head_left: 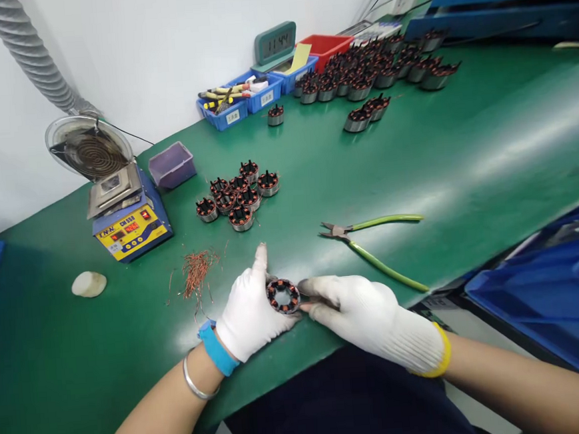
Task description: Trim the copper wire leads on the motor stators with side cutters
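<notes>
My left hand (252,308), in a white glove, holds a motor stator (296,287) just above the front of the green bench. The ring's copper windings and round centre opening face up at me. At its right edge the fingertips of my right hand (359,307) close on the rim; whether a wire lies between them is hidden. This hand wears a white knit glove with a yellow cuff. Green-handled cutting pliers (339,230) lie spread beyond my right hand. Copper wire scraps (197,272) are heaped beyond my left hand.
Several stators (240,217) stand grouped mid-bench, and many more (359,81) at the back. A solder pot (130,223) sits left, near a purple bin (172,165) and a white round piece (89,284). Blue tool trays (232,117) line the wall; a blue crate (550,283) is at right.
</notes>
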The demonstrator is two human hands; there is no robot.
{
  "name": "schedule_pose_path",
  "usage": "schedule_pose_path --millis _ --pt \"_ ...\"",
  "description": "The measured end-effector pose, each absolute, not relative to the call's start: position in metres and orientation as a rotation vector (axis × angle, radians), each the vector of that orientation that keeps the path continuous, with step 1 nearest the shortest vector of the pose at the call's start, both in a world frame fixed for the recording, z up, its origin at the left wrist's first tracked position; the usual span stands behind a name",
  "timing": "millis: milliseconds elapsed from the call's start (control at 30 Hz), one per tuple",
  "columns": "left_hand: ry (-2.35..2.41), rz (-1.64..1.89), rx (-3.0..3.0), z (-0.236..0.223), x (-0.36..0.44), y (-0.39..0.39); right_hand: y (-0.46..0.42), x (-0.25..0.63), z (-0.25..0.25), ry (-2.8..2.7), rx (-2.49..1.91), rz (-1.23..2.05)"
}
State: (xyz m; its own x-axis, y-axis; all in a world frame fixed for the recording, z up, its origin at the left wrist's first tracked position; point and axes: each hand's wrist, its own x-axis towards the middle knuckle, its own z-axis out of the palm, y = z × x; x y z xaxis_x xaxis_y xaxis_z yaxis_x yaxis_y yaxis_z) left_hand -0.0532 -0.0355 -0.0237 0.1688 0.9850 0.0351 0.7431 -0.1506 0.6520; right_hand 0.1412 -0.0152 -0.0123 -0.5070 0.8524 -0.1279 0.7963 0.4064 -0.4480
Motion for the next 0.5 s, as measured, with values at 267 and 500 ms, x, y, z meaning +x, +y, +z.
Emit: schedule_pose_path --millis 267,500 --pt "1.663 0.719 1.939 -0.017 -0.046 -0.039 -0.012 0.138 0.002 -2.414 -1.614 1.053" --pt "1.431 0.82 2.061 -0.012 -0.042 -0.037 -0.006 0.146 0.006 -2.313 -1.576 1.24"
